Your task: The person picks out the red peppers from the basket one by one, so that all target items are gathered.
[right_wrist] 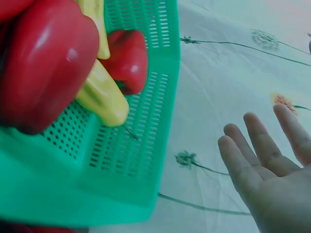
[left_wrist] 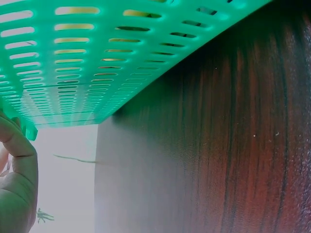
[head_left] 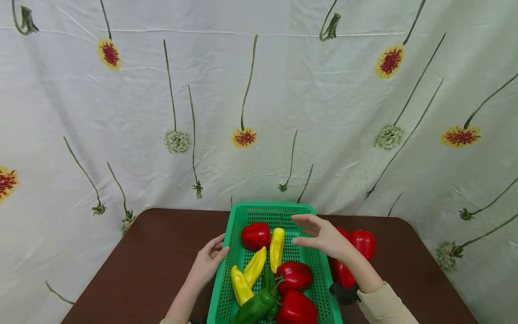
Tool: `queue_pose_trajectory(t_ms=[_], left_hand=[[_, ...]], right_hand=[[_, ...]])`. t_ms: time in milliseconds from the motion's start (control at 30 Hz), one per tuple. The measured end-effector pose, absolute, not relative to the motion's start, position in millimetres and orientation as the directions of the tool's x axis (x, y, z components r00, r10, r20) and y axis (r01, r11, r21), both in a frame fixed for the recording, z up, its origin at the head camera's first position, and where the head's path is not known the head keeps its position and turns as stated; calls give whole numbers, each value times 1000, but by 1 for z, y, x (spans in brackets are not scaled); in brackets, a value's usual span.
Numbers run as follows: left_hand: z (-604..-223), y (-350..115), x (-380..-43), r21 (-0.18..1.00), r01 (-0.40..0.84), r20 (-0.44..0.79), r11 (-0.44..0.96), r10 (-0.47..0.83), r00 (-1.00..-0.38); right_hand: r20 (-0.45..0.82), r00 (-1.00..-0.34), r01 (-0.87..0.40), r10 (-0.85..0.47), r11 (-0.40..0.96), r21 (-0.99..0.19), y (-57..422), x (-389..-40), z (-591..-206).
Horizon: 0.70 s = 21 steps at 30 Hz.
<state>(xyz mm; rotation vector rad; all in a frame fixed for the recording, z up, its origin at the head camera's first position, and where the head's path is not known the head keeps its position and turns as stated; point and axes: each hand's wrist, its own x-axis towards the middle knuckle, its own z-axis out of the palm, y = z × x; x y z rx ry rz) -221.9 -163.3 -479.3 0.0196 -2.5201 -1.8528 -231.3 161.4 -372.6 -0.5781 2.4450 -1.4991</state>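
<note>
A green plastic basket (head_left: 275, 205) holds three red bell peppers (head_left: 256, 236), three yellow peppers (head_left: 277, 249) and green peppers (head_left: 254, 308), which overlap near its front. My left hand (head_left: 207, 265) is at the basket's left rim, its loosely bent fingers and thumb seeming to touch the edge from outside. In the left wrist view only part of that left hand (left_wrist: 18, 170) shows. Over the basket's right side hovers my right hand (head_left: 321, 235), fingers extended, thumb apart, holding nothing. The right wrist view shows the spread fingers (right_wrist: 265, 145) beyond the basket wall.
More red peppers (head_left: 363, 243) lie on the dark brown table (head_left: 162, 252) to the right of the basket, partly hidden by my right forearm. A dark strap (head_left: 344, 293) is at the right wrist. Behind the table hangs a white flowered cloth (head_left: 275, 103).
</note>
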Motion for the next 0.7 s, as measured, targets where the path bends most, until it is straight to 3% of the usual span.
queue_pose_trajectory(t_ms=[700], left_hand=[[-479, -163, -221, 956, -5, 0, 293, -17, -1000]], right_hand=[[-215, -820, -181, -530, 597, -782, 131, -239, -416]])
